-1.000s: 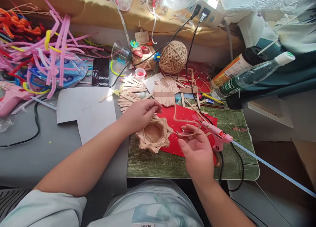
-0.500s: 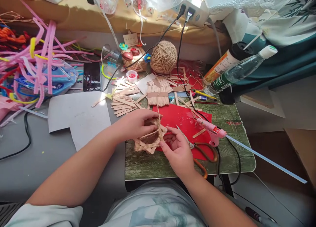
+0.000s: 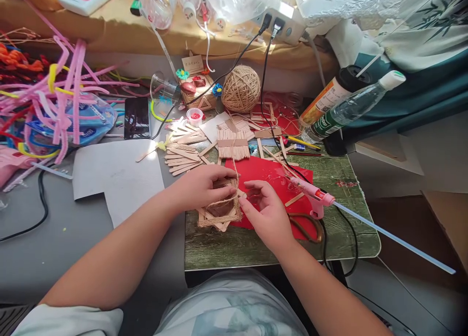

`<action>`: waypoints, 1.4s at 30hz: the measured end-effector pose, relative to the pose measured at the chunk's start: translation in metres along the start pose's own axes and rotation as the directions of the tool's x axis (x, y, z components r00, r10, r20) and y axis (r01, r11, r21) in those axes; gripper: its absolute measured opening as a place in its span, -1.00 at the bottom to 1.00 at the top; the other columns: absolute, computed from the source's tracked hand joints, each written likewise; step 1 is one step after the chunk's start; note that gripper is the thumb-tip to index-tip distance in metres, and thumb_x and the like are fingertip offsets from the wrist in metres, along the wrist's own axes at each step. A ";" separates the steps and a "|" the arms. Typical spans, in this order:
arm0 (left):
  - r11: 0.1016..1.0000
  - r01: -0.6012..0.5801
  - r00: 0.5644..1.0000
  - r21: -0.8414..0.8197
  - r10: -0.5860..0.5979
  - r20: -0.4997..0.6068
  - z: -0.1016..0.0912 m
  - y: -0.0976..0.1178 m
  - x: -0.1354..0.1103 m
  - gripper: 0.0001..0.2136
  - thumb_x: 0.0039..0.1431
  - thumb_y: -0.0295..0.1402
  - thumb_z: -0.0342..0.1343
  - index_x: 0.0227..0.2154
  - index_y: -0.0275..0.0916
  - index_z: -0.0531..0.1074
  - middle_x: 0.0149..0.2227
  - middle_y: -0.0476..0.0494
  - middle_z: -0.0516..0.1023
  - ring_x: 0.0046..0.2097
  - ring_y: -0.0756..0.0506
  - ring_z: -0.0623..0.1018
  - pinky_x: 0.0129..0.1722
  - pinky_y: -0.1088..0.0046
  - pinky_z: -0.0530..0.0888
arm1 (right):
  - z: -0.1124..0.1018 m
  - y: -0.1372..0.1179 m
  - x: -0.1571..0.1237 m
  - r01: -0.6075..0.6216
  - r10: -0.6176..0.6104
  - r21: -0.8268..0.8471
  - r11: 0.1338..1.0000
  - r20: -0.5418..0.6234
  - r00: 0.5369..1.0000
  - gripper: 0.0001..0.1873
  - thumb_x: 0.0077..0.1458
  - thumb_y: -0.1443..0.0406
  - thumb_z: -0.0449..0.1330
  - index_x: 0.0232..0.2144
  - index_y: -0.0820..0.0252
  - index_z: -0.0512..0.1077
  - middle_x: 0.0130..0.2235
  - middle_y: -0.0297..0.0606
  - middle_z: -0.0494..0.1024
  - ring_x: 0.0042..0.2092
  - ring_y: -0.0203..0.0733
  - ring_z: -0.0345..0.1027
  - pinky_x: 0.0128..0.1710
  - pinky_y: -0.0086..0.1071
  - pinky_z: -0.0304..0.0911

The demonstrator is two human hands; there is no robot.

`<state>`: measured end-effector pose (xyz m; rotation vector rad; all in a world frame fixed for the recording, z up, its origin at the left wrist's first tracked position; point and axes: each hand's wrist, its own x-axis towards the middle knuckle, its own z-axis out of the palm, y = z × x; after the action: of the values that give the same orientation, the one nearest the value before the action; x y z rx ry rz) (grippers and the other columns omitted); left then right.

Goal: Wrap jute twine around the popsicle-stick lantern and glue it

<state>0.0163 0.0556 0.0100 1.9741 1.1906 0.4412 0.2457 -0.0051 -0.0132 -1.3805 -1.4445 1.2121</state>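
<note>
My left hand (image 3: 197, 186) is closed on a small frame of craft sticks (image 3: 219, 220) wrapped in jute twine, held low over the green board. From the frame's right side a strand of twine (image 3: 234, 163) runs up across the table toward the twine ball (image 3: 241, 88); a loop also lies over the frame's opening. Just right of the frame is my right hand (image 3: 269, 218), its fingers curved and apart, with thumb and index tip close to the wrapped corner. I cannot tell whether they touch it. Scissors (image 3: 310, 227) lie partly hidden behind this hand.
Red paper (image 3: 256, 168) lies beneath the hands. A pink glue gun (image 3: 310, 192) with a long glue stick rests at right, its cord trailing. Loose craft sticks (image 3: 183, 153) and a stick bundle (image 3: 233, 146) sit behind. A bottle (image 3: 351, 109) leans at back right; pipe cleaners (image 3: 66, 102) crowd the left.
My right hand has shifted slightly right, its fingers drawing off the frame's edge. My left hand keeps its hold. The view has tilted a little.
</note>
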 end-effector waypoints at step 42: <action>0.999 0.013 1.000 -0.050 -0.013 0.016 0.000 0.001 0.004 -0.72 0.43 -0.20 0.02 -0.02 -0.02 0.62 -0.07 0.01 0.73 -0.07 -0.12 0.65 -0.06 0.36 0.49 | -0.003 -0.016 0.026 0.192 -0.186 -0.088 0.977 0.075 0.980 -0.83 0.31 0.27 0.29 -0.05 0.01 0.58 -0.10 -0.22 0.61 -0.07 -0.07 0.51 0.00 -0.15 0.44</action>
<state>0.0193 0.0589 0.0105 1.9231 1.1715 0.4442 0.2418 0.0223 0.0010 -1.2426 -1.6587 1.0876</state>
